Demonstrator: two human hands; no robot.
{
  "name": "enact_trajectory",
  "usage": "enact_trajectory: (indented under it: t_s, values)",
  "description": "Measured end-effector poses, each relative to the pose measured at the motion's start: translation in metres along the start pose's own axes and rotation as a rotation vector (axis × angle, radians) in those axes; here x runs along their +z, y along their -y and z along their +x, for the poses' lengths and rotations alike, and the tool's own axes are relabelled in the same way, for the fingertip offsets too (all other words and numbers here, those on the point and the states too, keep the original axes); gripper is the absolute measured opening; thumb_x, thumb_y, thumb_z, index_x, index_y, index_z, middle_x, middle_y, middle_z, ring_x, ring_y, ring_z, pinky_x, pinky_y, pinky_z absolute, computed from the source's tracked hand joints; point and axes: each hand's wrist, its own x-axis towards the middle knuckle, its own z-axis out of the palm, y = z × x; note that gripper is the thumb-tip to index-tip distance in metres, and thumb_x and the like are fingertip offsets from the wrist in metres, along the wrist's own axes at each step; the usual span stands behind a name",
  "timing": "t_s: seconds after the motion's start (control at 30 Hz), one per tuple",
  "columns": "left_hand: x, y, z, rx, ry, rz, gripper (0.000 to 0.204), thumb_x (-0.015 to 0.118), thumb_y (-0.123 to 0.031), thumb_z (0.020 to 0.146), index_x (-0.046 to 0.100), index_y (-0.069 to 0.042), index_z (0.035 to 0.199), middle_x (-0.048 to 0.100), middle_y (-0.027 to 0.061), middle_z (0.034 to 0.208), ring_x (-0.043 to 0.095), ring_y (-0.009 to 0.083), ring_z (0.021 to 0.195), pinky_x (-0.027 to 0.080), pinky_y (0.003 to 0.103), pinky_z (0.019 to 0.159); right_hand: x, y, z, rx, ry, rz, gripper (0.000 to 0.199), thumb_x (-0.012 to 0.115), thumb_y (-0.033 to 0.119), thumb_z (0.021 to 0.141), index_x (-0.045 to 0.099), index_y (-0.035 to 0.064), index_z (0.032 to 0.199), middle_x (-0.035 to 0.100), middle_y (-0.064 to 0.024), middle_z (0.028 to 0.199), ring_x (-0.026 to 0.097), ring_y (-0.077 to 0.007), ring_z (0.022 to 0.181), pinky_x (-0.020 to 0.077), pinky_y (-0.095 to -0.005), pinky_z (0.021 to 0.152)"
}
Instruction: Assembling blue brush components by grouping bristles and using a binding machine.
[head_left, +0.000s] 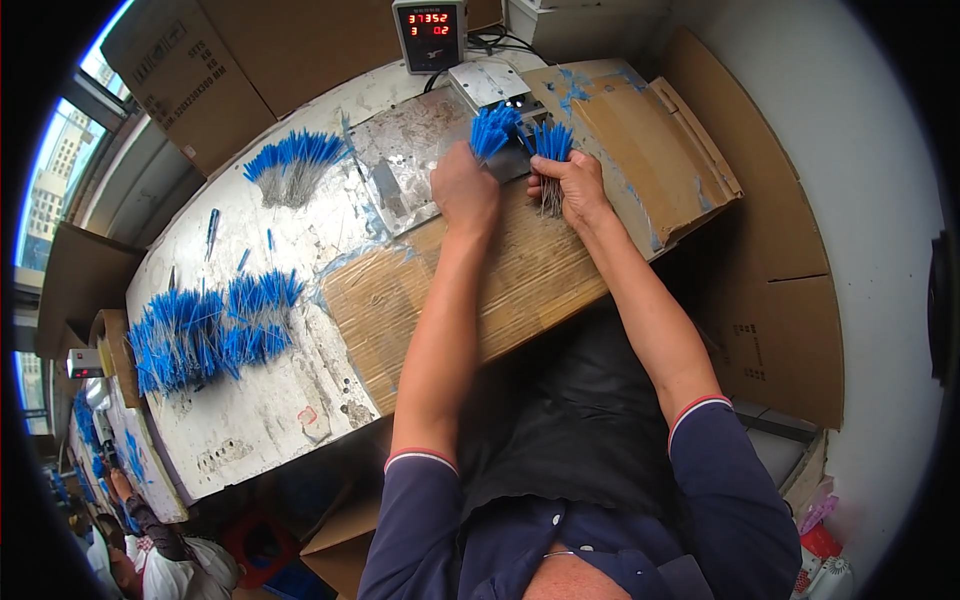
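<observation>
My left hand (465, 192), somewhat blurred, is closed on a bunch of blue-tipped wires (493, 132) whose blue ends fan out above the fist. Close beside it on the right, my right hand (580, 186) grips a second bunch of blue-tipped wires (553, 142), thumb across the front. Thin silvery strands hang below that grip. Both hands are over the far edge of a cardboard sheet (430, 300), just in front of a small metal device (487, 84). A worn metal plate (400, 135) lies left of my left hand.
More blue-tipped wires lie in a far-left pile (290, 165) and a larger near-left pile (205, 330). A dark pen-like tool (212, 232) sits between them. A red-digit display box (432, 38) stands at the back. Cardboard (640, 130) covers the right side. Another person (170, 560) works at lower left.
</observation>
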Motion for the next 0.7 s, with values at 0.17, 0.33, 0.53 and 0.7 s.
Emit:
enact_trajectory:
  t_s: [0.17, 0.33, 0.53, 0.7]
  values:
    - [0.000, -0.002, -0.002, 0.053, 0.031, 0.062, 0.013, 0.065, -0.005, 0.080, 0.061, -0.004, 0.091, 0.067, 0.0181, 0.088, 0.065, 0.0401, 0.088, 0.048, 0.052, 0.078, 0.003, 0.001, -0.004, -0.049, -0.040, 0.008, 0.017, 0.075, 0.002, 0.083, 0.064, -0.0033, 0.094, 0.068, -0.0105, 0.082, 0.068, -0.0177, 0.062, 0.0605, -0.0309, 0.050]
    - [0.003, 0.003, -0.001, 0.030, -0.042, 0.075, 0.015, 0.065, -0.004, 0.079, 0.058, -0.004, 0.092, 0.065, 0.0187, 0.085, 0.064, 0.0410, 0.086, 0.048, 0.052, 0.077, 0.012, -0.001, -0.004, -0.068, -0.051, -0.094, 0.015, 0.073, 0.003, 0.085, 0.063, -0.0022, 0.094, 0.067, -0.0101, 0.080, 0.068, -0.0175, 0.062, 0.0600, -0.0310, 0.051]
    - [0.003, 0.003, 0.000, -0.114, -0.126, 0.003, 0.007, 0.061, -0.011, 0.089, 0.058, -0.005, 0.091, 0.066, 0.0166, 0.087, 0.063, 0.0391, 0.083, 0.047, 0.050, 0.072, 0.023, -0.005, 0.007, -0.092, -0.210, -0.187, 0.015, 0.071, 0.000, 0.083, 0.059, -0.0028, 0.092, 0.065, -0.0109, 0.072, 0.064, -0.0181, 0.052, 0.0588, -0.0320, 0.047]
    - [0.002, 0.002, 0.001, -0.081, -0.158, -0.009, 0.008, 0.060, -0.012, 0.090, 0.059, -0.005, 0.093, 0.066, 0.0171, 0.088, 0.062, 0.0392, 0.087, 0.045, 0.050, 0.079, 0.032, -0.004, 0.015, -0.053, -0.269, -0.236, 0.014, 0.071, -0.001, 0.082, 0.059, -0.0027, 0.091, 0.065, -0.0120, 0.073, 0.066, -0.0208, 0.055, 0.0588, -0.0342, 0.046]
